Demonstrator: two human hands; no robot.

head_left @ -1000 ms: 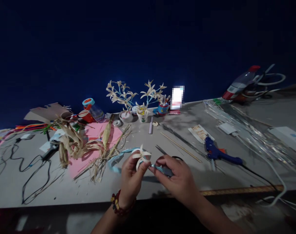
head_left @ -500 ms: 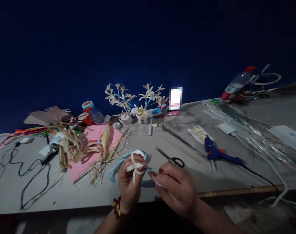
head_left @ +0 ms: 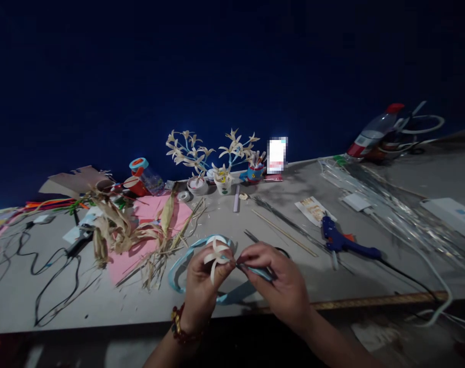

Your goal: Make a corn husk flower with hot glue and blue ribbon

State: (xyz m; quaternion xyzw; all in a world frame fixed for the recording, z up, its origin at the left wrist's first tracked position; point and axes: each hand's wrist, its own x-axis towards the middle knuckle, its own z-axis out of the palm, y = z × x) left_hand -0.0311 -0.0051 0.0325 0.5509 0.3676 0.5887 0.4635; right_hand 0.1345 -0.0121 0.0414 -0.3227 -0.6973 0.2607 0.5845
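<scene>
a: what's changed?
b: r hand (head_left: 281, 286) came up, part-hiding scissors (head_left: 251, 235); they're prob. idle for now
a: grips?
b: l hand (head_left: 202, 280) pinches flower (head_left: 216, 257), above table (head_left: 140, 312) nr front edge; r hand holds blue tape (head_left: 262, 274)

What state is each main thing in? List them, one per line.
Left hand: fingers closed on the pale flower.
Right hand: fingers closed on the blue strip.
Pale flower: petals spread.
Scissors: lying down, partly hidden; open or shut unclear.
Glue gun: lying on its side, cord attached.
Screen: upright, lit.
Red-capped bottle: capped, tilted.
White cup: upright.
Pink paper: spread, partly covered by husks.
</scene>
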